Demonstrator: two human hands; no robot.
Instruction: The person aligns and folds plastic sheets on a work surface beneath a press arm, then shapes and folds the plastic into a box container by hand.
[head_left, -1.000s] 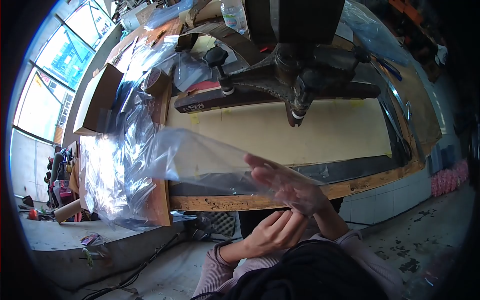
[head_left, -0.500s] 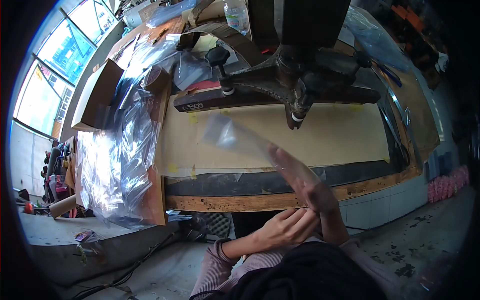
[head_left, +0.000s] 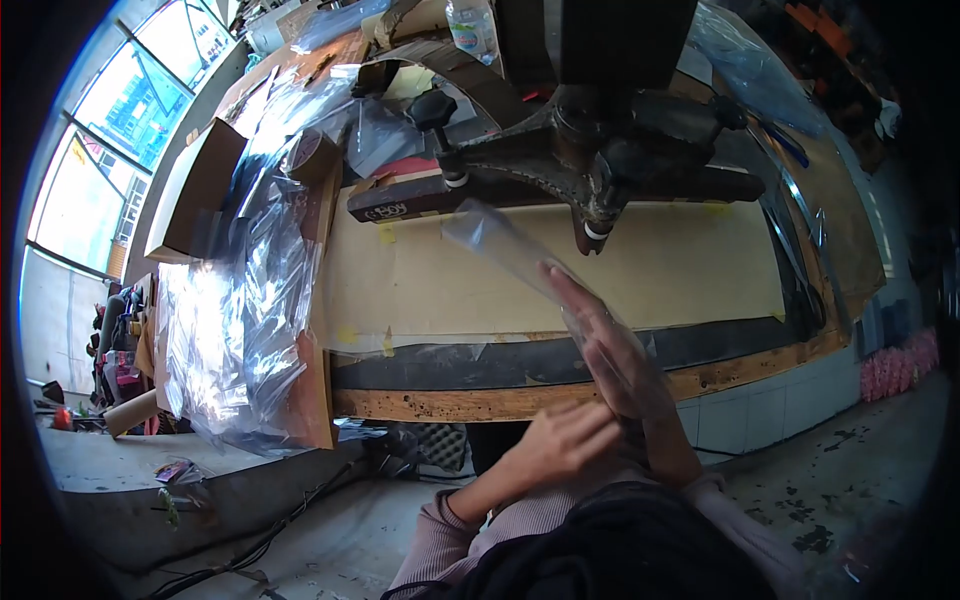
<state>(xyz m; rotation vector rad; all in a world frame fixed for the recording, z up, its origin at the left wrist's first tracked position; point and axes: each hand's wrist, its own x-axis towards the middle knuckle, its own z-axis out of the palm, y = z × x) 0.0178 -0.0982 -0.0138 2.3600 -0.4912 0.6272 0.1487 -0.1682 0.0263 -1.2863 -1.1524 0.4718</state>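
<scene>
A long, narrow clear plastic bag (head_left: pixel 497 243) slants up and left over the work board. My right hand (head_left: pixel 612 352) is stretched out flat along it, fingers straight, with the film lying over the hand; whether the hand is fully inside the bag, I cannot tell. At the heel of that palm, my left hand (head_left: pixel 567 440) is closed, its curled fingers pinching at the bag's lower end; the fingertips are partly hidden and slightly blurred. Both hands are at the near wooden edge (head_left: pixel 470 404), above my lap. Beneath the bag lies a cream sheet (head_left: pixel 660 270) taped on the board.
A dark metal machine head (head_left: pixel 590 150) with a long bar (head_left: pixel 400 203) overhangs the sheet. To the left are a pile of clear plastic film (head_left: pixel 235 330), a cardboard box (head_left: pixel 198 190) and a tape roll (head_left: pixel 310 158). A plastic bottle (head_left: pixel 470 30) stands at the back.
My right hand and the bag have tilted more upright, the bag's far end shifting right and up. My left hand has moved slightly left and stays by the right palm.
</scene>
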